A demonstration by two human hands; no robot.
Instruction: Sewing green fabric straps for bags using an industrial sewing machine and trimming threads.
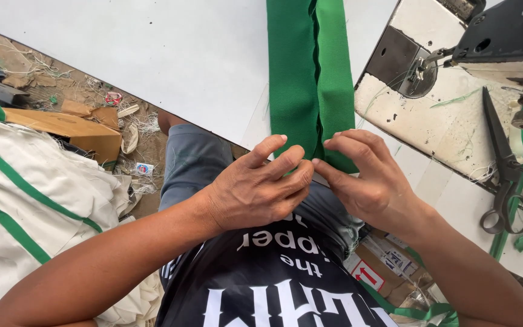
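Two long green fabric strips [310, 72] lie side by side on the white table [171, 54], running away from me. My left hand [258, 191] and my right hand [364, 178] meet at the strips' near end, at the table edge above my lap. Fingertips of both hands pinch the green cloth there. The very end of the cloth is hidden under my fingers.
A sewing machine [503, 36] stands on its worn white bed [437, 115] at the right, with black scissors [503, 169] lying beside it. White cloth with green trim [25, 200] is piled at the left, near a cardboard box [74, 130] and scraps on the floor.
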